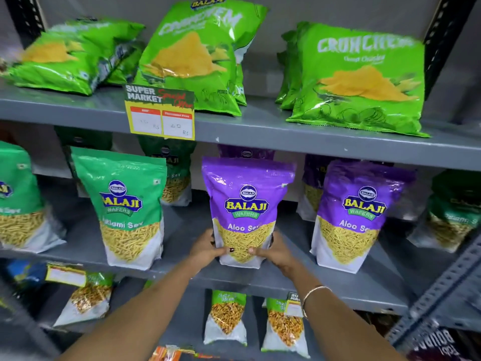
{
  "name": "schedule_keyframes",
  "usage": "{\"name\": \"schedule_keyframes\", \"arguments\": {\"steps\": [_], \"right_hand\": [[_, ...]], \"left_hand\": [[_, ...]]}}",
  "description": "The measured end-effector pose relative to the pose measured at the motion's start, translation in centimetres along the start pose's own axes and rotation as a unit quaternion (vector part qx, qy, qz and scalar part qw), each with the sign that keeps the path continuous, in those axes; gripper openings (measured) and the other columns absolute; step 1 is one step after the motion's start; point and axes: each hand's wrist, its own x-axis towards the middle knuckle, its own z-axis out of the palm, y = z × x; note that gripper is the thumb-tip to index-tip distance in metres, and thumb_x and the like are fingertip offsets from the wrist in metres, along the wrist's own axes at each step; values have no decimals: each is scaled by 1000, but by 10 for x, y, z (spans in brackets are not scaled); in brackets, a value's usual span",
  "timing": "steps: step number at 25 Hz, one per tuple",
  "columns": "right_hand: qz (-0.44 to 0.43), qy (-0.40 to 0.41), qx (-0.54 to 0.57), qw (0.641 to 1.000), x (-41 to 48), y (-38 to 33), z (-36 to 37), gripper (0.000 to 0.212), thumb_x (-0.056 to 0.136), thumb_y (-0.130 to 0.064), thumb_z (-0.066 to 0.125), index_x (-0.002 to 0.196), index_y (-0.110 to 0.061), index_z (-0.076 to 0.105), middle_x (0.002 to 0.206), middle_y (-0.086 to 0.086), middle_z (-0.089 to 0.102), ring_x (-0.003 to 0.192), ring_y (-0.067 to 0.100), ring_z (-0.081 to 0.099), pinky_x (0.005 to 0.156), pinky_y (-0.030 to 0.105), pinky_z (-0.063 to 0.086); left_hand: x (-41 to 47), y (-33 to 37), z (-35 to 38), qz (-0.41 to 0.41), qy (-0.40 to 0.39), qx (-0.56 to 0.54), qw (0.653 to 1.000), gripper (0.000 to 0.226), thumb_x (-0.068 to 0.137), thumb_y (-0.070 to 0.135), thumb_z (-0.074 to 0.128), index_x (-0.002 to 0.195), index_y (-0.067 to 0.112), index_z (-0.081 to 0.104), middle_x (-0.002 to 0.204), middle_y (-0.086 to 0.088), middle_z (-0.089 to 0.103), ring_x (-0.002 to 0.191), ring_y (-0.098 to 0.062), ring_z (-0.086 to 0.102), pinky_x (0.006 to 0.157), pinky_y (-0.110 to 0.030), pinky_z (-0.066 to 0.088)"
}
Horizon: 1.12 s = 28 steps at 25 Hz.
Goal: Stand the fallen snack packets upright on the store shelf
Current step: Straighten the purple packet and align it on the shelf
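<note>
A purple Aloo Sev packet [246,201] stands upright at the middle of the grey middle shelf [182,225]. My left hand [208,247] grips its lower left corner and my right hand [270,250] grips its lower right corner. A second purple Aloo Sev packet [356,212] stands to its right. A green Ratlami Sev packet [127,204] stands to its left. On the top shelf [260,121], green Crunchem packets [70,56] at the far left lie fallen on their sides.
Two more green Crunchem packets [192,56] [361,76] lean upright on the top shelf. A yellow price tag [160,113] hangs from its edge. Small snack packets [226,316] stand on the lower shelf. A slotted upright post [442,290] runs at the right.
</note>
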Motion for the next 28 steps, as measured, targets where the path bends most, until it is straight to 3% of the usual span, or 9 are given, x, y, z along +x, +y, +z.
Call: {"name": "schedule_keyframes", "arguments": {"steps": [3,5,10,17,19,22,24,26,28], "right_hand": [[24,15,5,1000,-19,-2,5,73,60,3,81,125,-2,47,126,16,61,113,29,60,88,30,56],[38,23,-9,999,-28,-5,8,71,64,2,80,127,0,46,129,18,60,121,32,57,92,34,54],[66,17,-29,997,-46,-21,15,51,73,6,72,116,-7,47,122,14,60,88,12,62,50,5,49],[95,21,-23,995,-64,-34,21,55,78,6,67,126,-6,41,109,5,53,75,-2,52,43,3,47],[101,32,-39,994,-66,-34,22,55,77,4,69,123,-7,40,112,6,55,86,8,59,53,9,51],[111,73,-71,989,-65,-28,20,76,72,-8,77,134,-3,33,135,12,50,126,27,49,90,26,44],[116,92,-116,982,-69,-25,8,86,71,-19,79,139,-2,28,141,12,42,132,27,41,100,30,39],[145,112,-166,969,-73,-18,-19,80,72,-24,78,134,1,35,139,16,44,130,28,44,106,36,39],[181,141,-233,945,-79,-9,-60,44,73,-27,76,102,-1,56,117,19,57,111,27,55,93,35,43]], "left_hand": [[-16,-2,-2,3,-8,27,1000,44,75,-1,70,115,5,51,103,-7,59,94,-15,53,62,-9,45],[-22,-2,-5,1,-6,41,999,51,73,3,72,120,1,52,112,-14,64,94,-17,55,75,-21,47],[-27,-6,-8,-1,-7,51,999,55,71,10,76,120,4,52,122,-17,64,108,-27,61,83,-28,44],[-30,-7,-10,-1,-28,57,998,52,73,9,74,119,5,52,121,-16,64,96,-19,57,82,-28,42],[-32,-8,-12,2,-38,63,997,54,72,12,74,121,7,51,120,-12,64,98,-20,58,83,-29,44],[-31,-10,-17,-20,-73,138,988,64,64,25,80,118,8,50,114,-7,63,103,-22,59,90,-38,49],[-29,-7,-17,-82,-122,252,957,44,68,30,76,97,6,53,89,-7,60,79,-19,58,72,-37,51],[-46,13,-6,-212,-238,343,884,26,83,32,62,78,11,49,75,-3,54,65,-15,55,55,-25,45],[-54,31,20,-258,-350,392,811,26,91,33,49,93,8,54,92,-5,62,93,-22,64,65,-24,48]]}}
